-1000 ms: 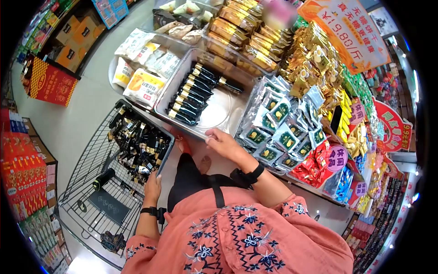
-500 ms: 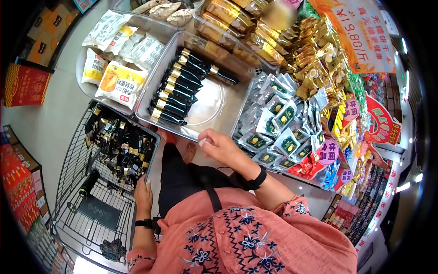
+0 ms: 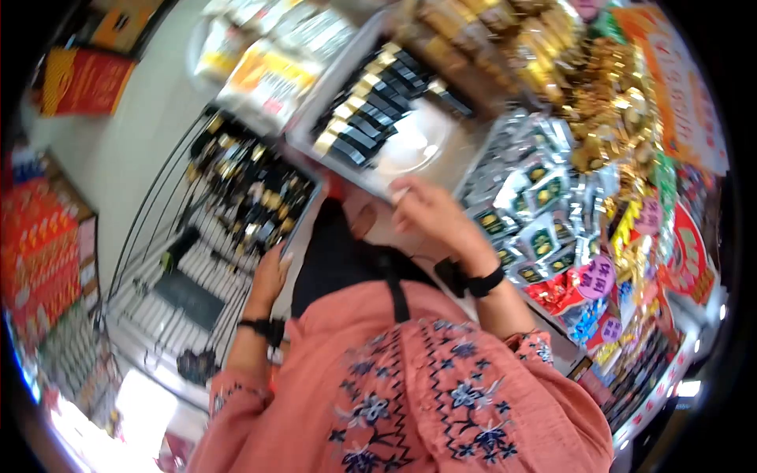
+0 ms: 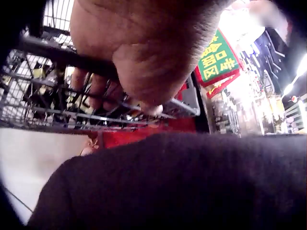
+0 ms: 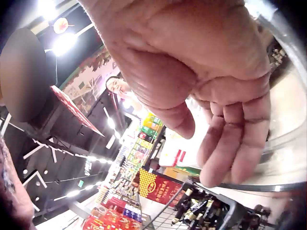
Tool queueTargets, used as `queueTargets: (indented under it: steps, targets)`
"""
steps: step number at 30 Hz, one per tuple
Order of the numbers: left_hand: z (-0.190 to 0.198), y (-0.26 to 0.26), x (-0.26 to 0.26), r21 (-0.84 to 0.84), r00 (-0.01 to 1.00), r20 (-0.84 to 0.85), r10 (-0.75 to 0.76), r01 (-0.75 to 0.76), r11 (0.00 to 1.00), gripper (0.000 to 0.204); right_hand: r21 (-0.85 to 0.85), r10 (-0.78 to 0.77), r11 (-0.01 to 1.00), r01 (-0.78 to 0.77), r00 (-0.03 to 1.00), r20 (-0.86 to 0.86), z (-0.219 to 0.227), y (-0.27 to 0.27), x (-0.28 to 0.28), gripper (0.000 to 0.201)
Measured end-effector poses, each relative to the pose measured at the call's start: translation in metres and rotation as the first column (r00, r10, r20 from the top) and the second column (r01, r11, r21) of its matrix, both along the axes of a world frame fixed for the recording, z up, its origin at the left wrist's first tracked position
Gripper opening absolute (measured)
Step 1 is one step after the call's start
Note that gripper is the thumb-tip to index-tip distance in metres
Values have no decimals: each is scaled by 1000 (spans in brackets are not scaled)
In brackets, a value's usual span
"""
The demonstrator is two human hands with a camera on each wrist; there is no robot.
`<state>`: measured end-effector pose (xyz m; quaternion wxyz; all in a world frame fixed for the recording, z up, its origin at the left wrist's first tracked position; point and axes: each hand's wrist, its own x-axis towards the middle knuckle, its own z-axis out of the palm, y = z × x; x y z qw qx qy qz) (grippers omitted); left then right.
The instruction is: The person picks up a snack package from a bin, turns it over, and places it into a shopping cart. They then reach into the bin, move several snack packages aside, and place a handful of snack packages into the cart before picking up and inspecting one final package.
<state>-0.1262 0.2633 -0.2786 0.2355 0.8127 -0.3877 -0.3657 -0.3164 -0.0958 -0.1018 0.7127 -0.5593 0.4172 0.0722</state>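
Note:
My left hand (image 3: 270, 276) grips the side rim of a wire shopping cart (image 3: 306, 214), its fingers hooked over the dark bar in the left wrist view. A heap of small black-and-gold packets (image 3: 252, 185) fills the cart's far end. At the front edge of a clear plastic bin (image 3: 410, 150) hovers my right hand (image 3: 434, 214), fingers loosely bent. The right wrist view shows this palm (image 5: 192, 72) holding nothing. Inside the bin, a row of black packets with gold ends (image 3: 367, 106) lies along the left side, and another packet (image 3: 451, 96) lies at the back.
White-and-yellow bags (image 3: 268, 79) fill a bin at the left. Silver packets (image 3: 540, 197) are piled right of the clear bin, with gold-wrapped packets (image 3: 611, 102) beyond. Red boxes (image 3: 39, 252) stand on the far left. A dark bottle-shaped thing (image 3: 181, 244) lies in the cart.
The head view has swung about and is now blurred. My left hand stays on the cart rim; my right hand stays near the bin's front edge, its fingers slightly shifted.

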Motion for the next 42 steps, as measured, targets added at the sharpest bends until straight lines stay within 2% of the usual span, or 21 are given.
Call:
queueTargets:
  steps: [1,2,3,5,6,7,8,9,13,16,17,21,25,28,32,34,35,36,38,40,42]
  targets:
    - [18,-8,12,135,999,-15,-51,52,989,49,32,-43,999,42,998,48,10,0,8,35]
    - [26,-12,23,137,999,5,-50,48,989,53,15,-19,1000,18,992,128,8,-3,10,35]
    - [34,-17,36,127,1000,-11,-7,8,992,54,6,-30,1000,30,992,124,17,-4,17,32]
    - [42,-19,56,81,983,87,159,-166,983,45,-21,-47,999,51,986,158,15,-5,27,29]
    - [48,-25,70,62,974,38,224,-226,972,39,-69,-29,997,40,988,153,14,-5,32,29]
    - [38,-23,78,33,947,123,296,-302,953,35,-55,-58,996,67,985,161,13,-5,39,30]
    - [26,-25,93,27,915,75,397,-400,916,39,-42,-81,995,89,984,161,12,-1,43,32]
    - [18,-29,99,34,912,51,407,-409,912,36,-23,-80,996,85,983,168,9,0,45,31]
    - [-19,-41,106,19,911,115,396,-400,916,38,22,-69,998,66,982,177,2,7,49,29]
    - [-54,-42,110,133,897,240,370,-408,903,43,31,-54,998,49,985,166,-1,9,50,28]
    - [-63,-43,111,99,891,172,420,-439,893,49,33,-52,998,47,986,160,-2,10,50,28]
    - [-39,-81,101,11,842,342,417,-447,894,54,45,-57,998,51,987,153,-2,12,48,27]
    - [-32,-112,99,129,851,447,274,-364,922,46,59,-56,997,47,988,147,-5,16,45,27]
    - [-44,-118,110,222,860,484,163,-301,928,46,73,-62,996,52,988,145,-5,16,43,26]
    - [-39,-112,111,73,850,491,193,-261,962,34,103,-77,993,62,986,148,-7,15,38,26]
    - [-20,-104,101,-27,859,415,299,-317,948,44,115,-84,991,66,983,161,-8,14,37,26]
    - [-8,-100,99,81,898,131,420,-432,898,47,123,-90,990,70,981,170,-7,15,36,27]
    - [11,-97,97,221,830,-150,537,-501,837,49,115,-86,991,67,981,172,-4,15,37,27]
    - [41,-82,82,162,670,-411,619,-614,772,47,99,-74,993,58,982,174,3,17,41,27]
    - [83,-79,68,127,496,-626,602,-696,706,44,104,-52,994,32,980,194,6,18,47,27]
    - [116,-80,58,27,418,-788,453,-711,703,44,103,-14,995,-9,974,225,10,21,56,28]
